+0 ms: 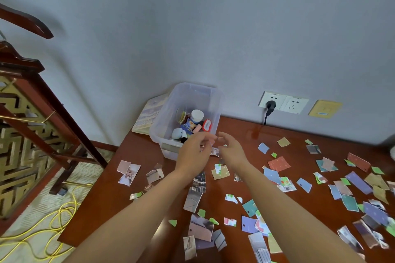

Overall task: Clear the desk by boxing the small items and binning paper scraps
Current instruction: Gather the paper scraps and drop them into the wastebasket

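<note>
Scraps (201, 228) litter the tabletop (299, 139) below and to the right of the hands. The left hand (195, 152) and right hand (232, 150) hover close together, fingers loosely curled; whether they pinch anything cannot be told. Just beyond them stands the box (162, 128) holding small items (196, 116).

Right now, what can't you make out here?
Head view.
Left hand and right hand: motion blur hides whether either has a grip on the scrap between them.
Small items in the clear box: piled, labels too small.
Notebook: partly hidden behind the box.
White object: cut off by right edge.
Bin: none in frame.
</note>
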Action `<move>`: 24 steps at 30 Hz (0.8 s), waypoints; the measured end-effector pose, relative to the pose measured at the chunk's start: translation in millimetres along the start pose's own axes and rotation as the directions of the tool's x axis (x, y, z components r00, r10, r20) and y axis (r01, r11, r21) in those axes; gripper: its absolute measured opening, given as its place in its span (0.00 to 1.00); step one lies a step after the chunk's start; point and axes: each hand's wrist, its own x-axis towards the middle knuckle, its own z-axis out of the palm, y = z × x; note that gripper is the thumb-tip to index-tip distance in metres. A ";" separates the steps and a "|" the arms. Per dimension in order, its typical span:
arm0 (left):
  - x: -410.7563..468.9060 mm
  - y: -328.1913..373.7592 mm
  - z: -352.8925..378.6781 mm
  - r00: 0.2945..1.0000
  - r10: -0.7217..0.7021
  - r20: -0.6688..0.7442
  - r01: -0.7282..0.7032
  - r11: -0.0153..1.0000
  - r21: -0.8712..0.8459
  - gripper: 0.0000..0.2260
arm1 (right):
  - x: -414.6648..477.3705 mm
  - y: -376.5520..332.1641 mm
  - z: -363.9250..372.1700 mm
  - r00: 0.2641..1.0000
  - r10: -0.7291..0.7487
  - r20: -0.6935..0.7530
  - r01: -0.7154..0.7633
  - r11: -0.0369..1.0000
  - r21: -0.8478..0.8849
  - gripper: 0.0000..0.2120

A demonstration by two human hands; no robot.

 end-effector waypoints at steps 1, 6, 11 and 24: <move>0.6 2.8 5.8 0.999 -0.015 0.050 0.016 1.000 -0.002 0.08 | 1.4 2.9 -4.5 0.999 0.022 -0.028 -0.022 1.000 0.001 0.29; 12.5 0.9 39.4 0.913 -0.213 0.348 0.144 0.966 0.214 0.12 | 5.9 18.1 -30.1 0.996 0.060 -0.072 -0.063 0.997 -0.035 0.27; 26.6 -6.2 63.3 0.844 -0.330 0.424 0.227 0.934 0.276 0.10 | 24.4 38.5 -49.6 0.994 0.101 -0.045 -0.106 0.988 -0.116 0.25; 82.9 -69.3 110.7 0.739 -0.558 0.379 0.250 0.748 0.614 0.34 | 96.8 84.2 -58.1 0.978 0.190 0.081 -0.136 0.886 -0.444 0.29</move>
